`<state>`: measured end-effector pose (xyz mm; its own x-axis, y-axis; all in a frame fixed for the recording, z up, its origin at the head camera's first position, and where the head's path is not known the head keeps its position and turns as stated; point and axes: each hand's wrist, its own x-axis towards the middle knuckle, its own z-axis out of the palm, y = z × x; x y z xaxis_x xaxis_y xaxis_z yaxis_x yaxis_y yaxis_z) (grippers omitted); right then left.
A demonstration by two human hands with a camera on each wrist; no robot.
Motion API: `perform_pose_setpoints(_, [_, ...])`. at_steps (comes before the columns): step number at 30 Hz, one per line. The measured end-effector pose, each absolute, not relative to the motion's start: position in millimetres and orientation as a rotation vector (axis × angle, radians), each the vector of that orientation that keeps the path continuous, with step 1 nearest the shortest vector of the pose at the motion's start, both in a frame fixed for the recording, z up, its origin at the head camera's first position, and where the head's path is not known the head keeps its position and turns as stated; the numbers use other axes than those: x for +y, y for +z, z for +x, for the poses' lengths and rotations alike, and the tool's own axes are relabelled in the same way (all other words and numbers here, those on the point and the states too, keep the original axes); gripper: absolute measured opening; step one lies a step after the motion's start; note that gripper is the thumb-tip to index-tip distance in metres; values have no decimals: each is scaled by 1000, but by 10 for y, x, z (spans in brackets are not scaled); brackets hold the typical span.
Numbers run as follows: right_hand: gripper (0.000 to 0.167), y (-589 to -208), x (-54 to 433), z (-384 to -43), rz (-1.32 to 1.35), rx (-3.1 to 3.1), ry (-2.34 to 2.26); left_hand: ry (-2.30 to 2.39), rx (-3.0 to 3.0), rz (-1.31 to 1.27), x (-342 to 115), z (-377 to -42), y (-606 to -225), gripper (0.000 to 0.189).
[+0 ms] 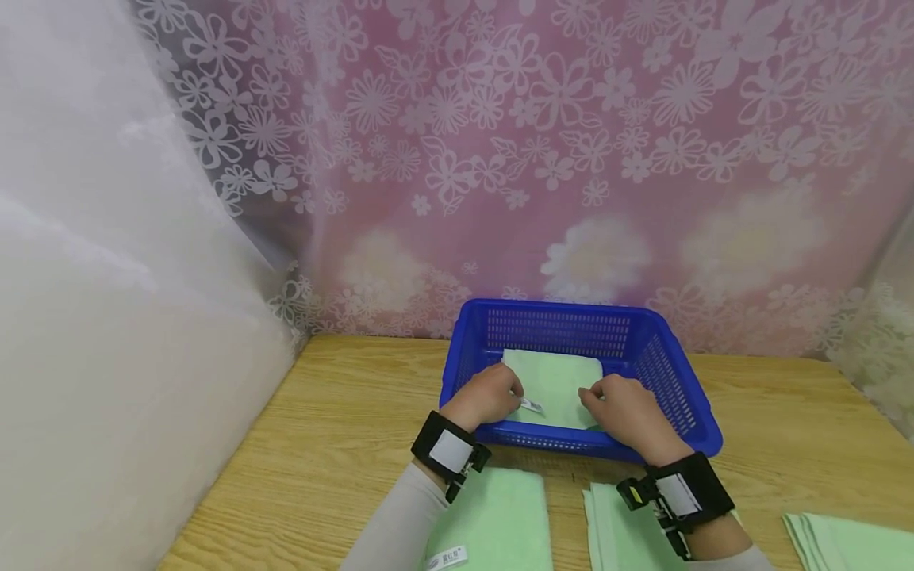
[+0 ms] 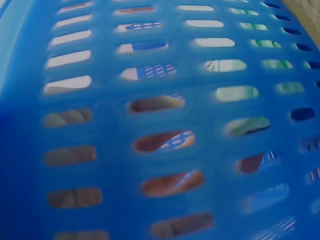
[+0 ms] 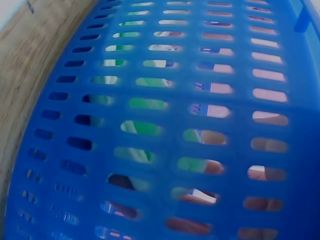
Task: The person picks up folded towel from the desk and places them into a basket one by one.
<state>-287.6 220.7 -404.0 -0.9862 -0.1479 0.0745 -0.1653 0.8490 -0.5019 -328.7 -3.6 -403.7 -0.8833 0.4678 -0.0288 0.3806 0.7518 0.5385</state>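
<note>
A folded light-green towel (image 1: 553, 377) lies in a blue plastic basket (image 1: 553, 440), with a small white label (image 1: 531, 405) on its left side. My left hand (image 1: 491, 394) reaches over the front rim, its curled fingers gripping the towel's left edge beside the label. At the opposite edge, my right hand (image 1: 624, 408) has thumb and fingers pinching the towel. Both wrist views look through the basket's slotted wall (image 2: 110, 120), where only bits of fingers and green cloth (image 3: 145, 127) show. The fingertips are partly hidden.
In front of the basket, a folded green towel (image 1: 503, 515) with a white label lies under the left forearm. Another towel (image 1: 621, 523) lies by the right wrist, and a third (image 1: 853, 539) at the far right. A floral curtain (image 1: 500, 159) hangs behind the wooden table (image 1: 343, 412).
</note>
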Motion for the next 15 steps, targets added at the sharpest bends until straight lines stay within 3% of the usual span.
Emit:
perform_pose_setpoints(7, [48,-4039,2201,-2875,250,-2988,809,894,2737,713,-45,-3287,-4048,53])
perform_pose_setpoints(10, [47,-4038,2204,-2874,239,-2977,808,893,2735,700,-45,-3283,-4063,51])
perform_pose_setpoints(15, [44,-4049,2213,-2869,224,-2991,755,873,2751,667,-33,-3282,-4073,31])
